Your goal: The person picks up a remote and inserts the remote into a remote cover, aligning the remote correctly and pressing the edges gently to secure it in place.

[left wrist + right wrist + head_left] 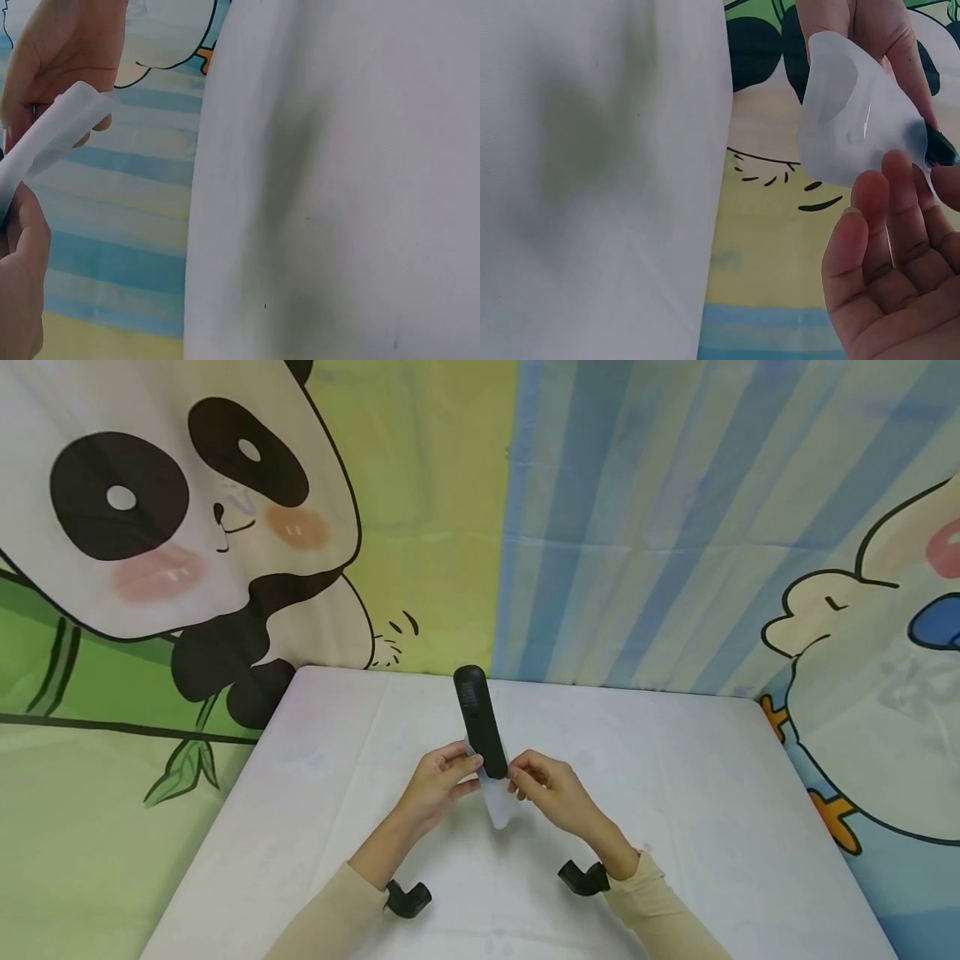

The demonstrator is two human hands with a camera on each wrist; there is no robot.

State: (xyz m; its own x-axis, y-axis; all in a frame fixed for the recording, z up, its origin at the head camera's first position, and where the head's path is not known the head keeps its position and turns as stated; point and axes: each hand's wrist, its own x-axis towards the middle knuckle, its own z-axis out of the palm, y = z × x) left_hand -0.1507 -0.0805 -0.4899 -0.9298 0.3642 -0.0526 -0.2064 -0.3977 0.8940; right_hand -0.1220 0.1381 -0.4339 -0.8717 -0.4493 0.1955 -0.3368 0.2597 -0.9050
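Observation:
A long black device (480, 722) with rounded ends and a small marked patch near its top is held tilted above the table. Below and behind it hangs a translucent white plastic sleeve (497, 806), its loose end curling in the right wrist view. My left hand (433, 783) grips both from the left, thumb on the black face and fingers behind. From the right, my right hand (557, 789) pinches at the sleeve's edge beside the device's lower end, its other fingers curled. In the left wrist view the sleeve (64, 124) hides most of the device.
A white-covered table (337, 868) lies under both hands. Behind it hangs a cloth backdrop (427, 510) with a cartoon panda and stripes. Black wrist mounts (408, 900) stick out from both sleeve cuffs.

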